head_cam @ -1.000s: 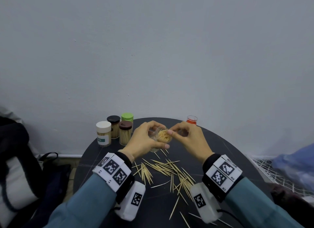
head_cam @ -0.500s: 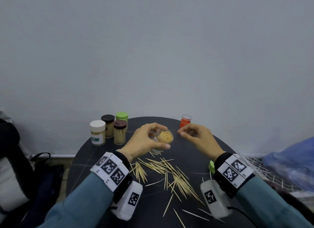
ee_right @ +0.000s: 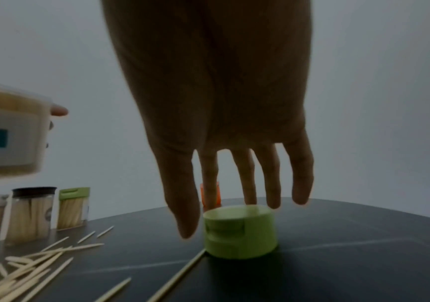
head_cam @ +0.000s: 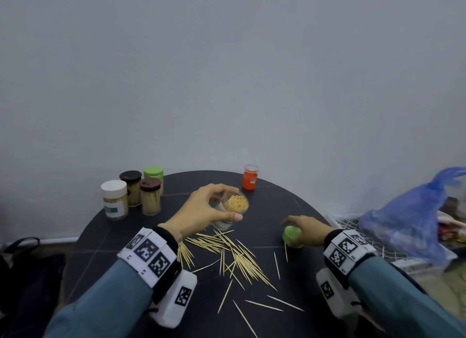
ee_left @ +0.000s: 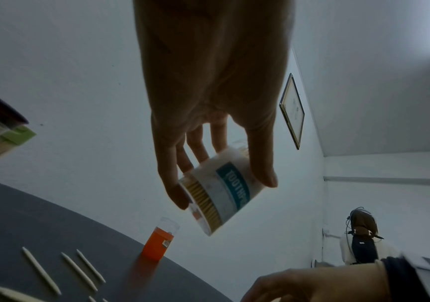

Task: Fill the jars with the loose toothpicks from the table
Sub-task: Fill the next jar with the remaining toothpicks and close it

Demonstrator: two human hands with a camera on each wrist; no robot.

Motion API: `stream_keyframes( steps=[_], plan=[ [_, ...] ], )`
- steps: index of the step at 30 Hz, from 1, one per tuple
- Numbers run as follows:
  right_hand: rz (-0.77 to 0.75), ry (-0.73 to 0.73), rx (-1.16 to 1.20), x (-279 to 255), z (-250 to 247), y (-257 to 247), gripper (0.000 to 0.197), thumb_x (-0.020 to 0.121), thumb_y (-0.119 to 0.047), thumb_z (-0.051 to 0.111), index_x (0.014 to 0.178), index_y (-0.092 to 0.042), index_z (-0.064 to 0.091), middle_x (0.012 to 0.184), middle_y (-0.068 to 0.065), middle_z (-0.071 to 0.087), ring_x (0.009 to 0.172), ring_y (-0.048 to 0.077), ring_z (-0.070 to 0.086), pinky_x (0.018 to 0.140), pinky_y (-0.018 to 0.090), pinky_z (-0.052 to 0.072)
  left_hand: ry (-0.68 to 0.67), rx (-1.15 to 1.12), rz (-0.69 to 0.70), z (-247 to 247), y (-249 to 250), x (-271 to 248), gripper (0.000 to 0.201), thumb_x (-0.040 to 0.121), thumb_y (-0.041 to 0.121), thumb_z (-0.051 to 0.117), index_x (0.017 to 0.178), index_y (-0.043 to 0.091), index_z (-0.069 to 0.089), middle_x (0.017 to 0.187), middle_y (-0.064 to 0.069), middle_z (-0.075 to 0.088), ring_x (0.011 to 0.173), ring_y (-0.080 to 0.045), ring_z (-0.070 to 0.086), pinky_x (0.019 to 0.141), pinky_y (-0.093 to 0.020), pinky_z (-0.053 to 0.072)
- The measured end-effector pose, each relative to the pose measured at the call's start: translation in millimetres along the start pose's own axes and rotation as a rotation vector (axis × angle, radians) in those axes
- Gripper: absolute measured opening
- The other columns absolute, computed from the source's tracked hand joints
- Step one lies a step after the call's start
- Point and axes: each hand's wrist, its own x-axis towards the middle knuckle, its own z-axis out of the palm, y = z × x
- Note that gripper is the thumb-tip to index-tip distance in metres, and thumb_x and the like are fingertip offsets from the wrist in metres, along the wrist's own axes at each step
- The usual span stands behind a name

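L. hand (head_cam: pixel 201 209): fingers and thumb curled round open jar (head_cam: pixel 233 208), held tilted above table, packed w/ toothpicks.
R. hand (head_cam: pixel 306 230): fingers straight, spread, lowered over green lid (head_cam: pixel 292 237); contact can't be judged.
Green lid: upright on table (head_cam: pixel 264 211), R. side, one toothpick just beside.
Loose toothpicks (head_cam: pixel 237 257): scattered betw. wrists, near edge.
Capped jars (head_cam: pixel 136 194): 4 grouped far L.; orange jar (head_cam: pixel 250 177) far centre, uncapped.
Blue bag (head_cam: pixel 408 216): off table, R.

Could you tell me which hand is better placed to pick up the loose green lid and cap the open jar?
The right hand. Its relaxed fingers hover directly over the green lid, which stands on the table. The left hand is busy gripping the open jar of toothpicks, tilted above the table.
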Motion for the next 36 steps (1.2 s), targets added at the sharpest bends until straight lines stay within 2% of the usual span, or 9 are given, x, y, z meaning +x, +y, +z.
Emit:
stream_keyframes(
  steps=[6,11,14,20,22,26,29,33,36],
  plan=[
    [0.002,0.032,-0.001,3.9,7.6,3.9,0.048,0.086,-0.023,0.063,0.131,-0.021,0.046,0.132,0.010,0.049,0.123,0.023,0.047,0.097,0.025,0.037,-0.011,0.023,0.002,2.4,-1.2,1.3,0.053,0.067,0.029,0.082,0.116,0.029,0.062,0.120,0.006,0.058,0.111,-0.009,0.053,0.080,-0.013,0.037],
    [-0.010,0.061,0.025,5.4,6.9,3.0,0.045,0.087,-0.021,0.061,0.130,-0.021,0.048,0.133,0.008,0.049,0.124,0.023,0.046,0.097,0.027,0.038,-0.010,0.021,-0.002,1.9,-1.8,1.1,0.052,0.067,0.031,0.082,0.115,0.030,0.062,0.120,0.006,0.058,0.113,-0.011,0.052,0.089,-0.023,0.040],
    [-0.041,0.123,0.061,8.1,2.1,-5.3,0.044,0.085,-0.027,0.062,0.127,-0.025,0.049,0.129,0.009,0.050,0.119,0.024,0.049,0.098,0.031,0.040,0.012,0.025,0.000,-0.7,-2.6,0.9,0.053,0.067,0.031,0.082,0.116,0.030,0.062,0.120,0.006,0.058,0.113,-0.012,0.052,0.088,-0.024,0.040],
    [-0.231,0.274,0.246,2.5,-22.8,-54.6,0.043,0.088,-0.034,0.060,0.127,-0.021,0.048,0.118,0.005,0.055,0.108,0.020,0.052,0.092,0.030,0.040,0.094,0.032,-0.002,-14.6,-6.2,-2.2,0.056,0.060,0.043,0.082,0.113,0.036,0.062,0.116,0.007,0.062,0.111,-0.011,0.055,0.095,-0.034,0.046],
    [-0.313,0.303,0.397,-3.1,-30.6,-76.4,0.040,0.090,-0.030,0.059,0.125,-0.015,0.048,0.109,0.001,0.053,0.101,0.015,0.051,0.083,0.024,0.040,0.129,0.024,0.004,-20.8,-5.9,-6.3,0.054,0.061,0.040,0.082,0.112,0.034,0.063,0.113,0.009,0.064,0.108,-0.012,0.056,0.095,-0.035,0.047],
    [-0.425,0.243,0.747,-12.2,-42.1,-118.4,0.027,0.093,-0.021,0.054,0.117,-0.012,0.047,0.099,0.002,0.053,0.078,0.010,0.055,0.057,0.012,0.046,0.195,0.020,0.019,-35.6,-4.5,-16.3,0.049,0.066,0.029,0.083,0.111,0.029,0.063,0.111,0.009,0.064,0.106,-0.009,0.057,0.090,-0.025,0.045],
    [-0.488,0.199,0.822,-11.5,-46.2,-141.6,0.022,0.094,-0.021,0.053,0.113,-0.015,0.045,0.101,0.002,0.056,0.076,0.014,0.059,0.059,0.018,0.047,0.221,0.024,0.019,-47.6,-5.9,-23.0,0.048,0.067,0.029,0.083,0.111,0.027,0.063,0.110,0.009,0.065,0.105,-0.010,0.059,0.090,-0.027,0.048],
    [-0.591,0.170,0.817,-10.7,-45.6,-166.7,0.023,0.094,-0.020,0.053,0.115,-0.014,0.046,0.105,0.003,0.056,0.077,0.008,0.058,0.057,0.013,0.045,0.236,0.035,0.002,-61.0,-12.4,-30.6,0.054,0.061,0.042,0.083,0.110,0.032,0.063,0.109,0.011,0.066,0.105,-0.009,0.060,0.097,-0.039,0.048],
    [-0.656,0.182,0.745,-10.7,-44.1,-181.6,0.029,0.094,-0.020,0.052,0.121,-0.012,0.049,0.106,0.002,0.056,0.087,0.008,0.056,0.063,0.011,0.047,0.245,0.039,-0.012,-68.6,-17.1,-35.5,0.062,0.058,0.049,0.079,0.114,0.028,0.063,0.107,0.010,0.067,0.105,-0.009,0.061,0.097,-0.044,0.047]
  ],
)
